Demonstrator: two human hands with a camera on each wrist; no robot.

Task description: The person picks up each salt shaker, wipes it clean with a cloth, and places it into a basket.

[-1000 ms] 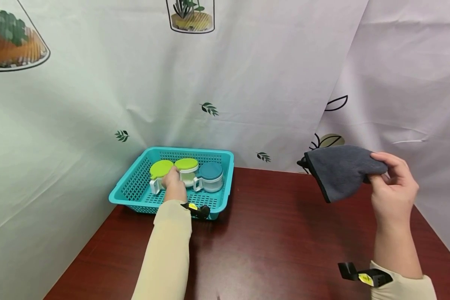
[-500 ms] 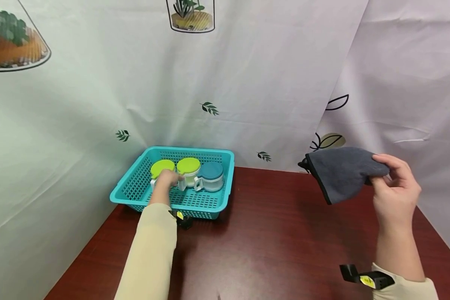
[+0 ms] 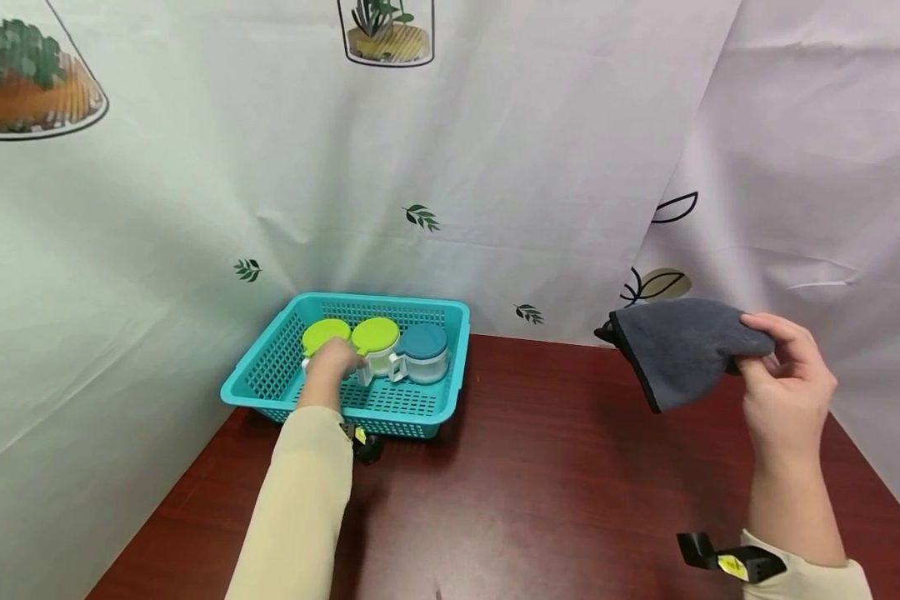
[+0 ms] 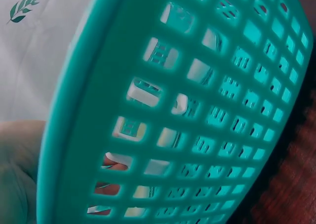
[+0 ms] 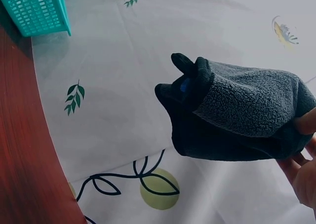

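Observation:
Three clear jars with white handles stand in the turquoise basket [image 3: 401,421]: a left one with a green lid [image 3: 326,335], a middle seasoning jar [image 3: 376,335] with a green lid, and a right one with a blue lid [image 3: 423,342]. My left hand [image 3: 333,360] reaches over the basket's front and grips the middle jar's handle; the left jar is partly hidden behind it. Through the basket's holes in the left wrist view, fingertips [image 4: 116,165] show against white plastic. At the right my right hand [image 3: 787,375] pinches a dark grey cloth mitt [image 3: 682,350] with black edging, held above the table.
The dark red wooden table [image 3: 532,467] meets a white patterned curtain [image 3: 510,167] at the back and on both sides. The basket sits at the table's back left, close to the curtain. Its raised front wall stands beneath my left wrist.
My left hand has shifted slightly left and back within the basket, uncovering the middle jar's handle. That jar's lid now leans more toward me. My right hand and the mitt are nearly still.

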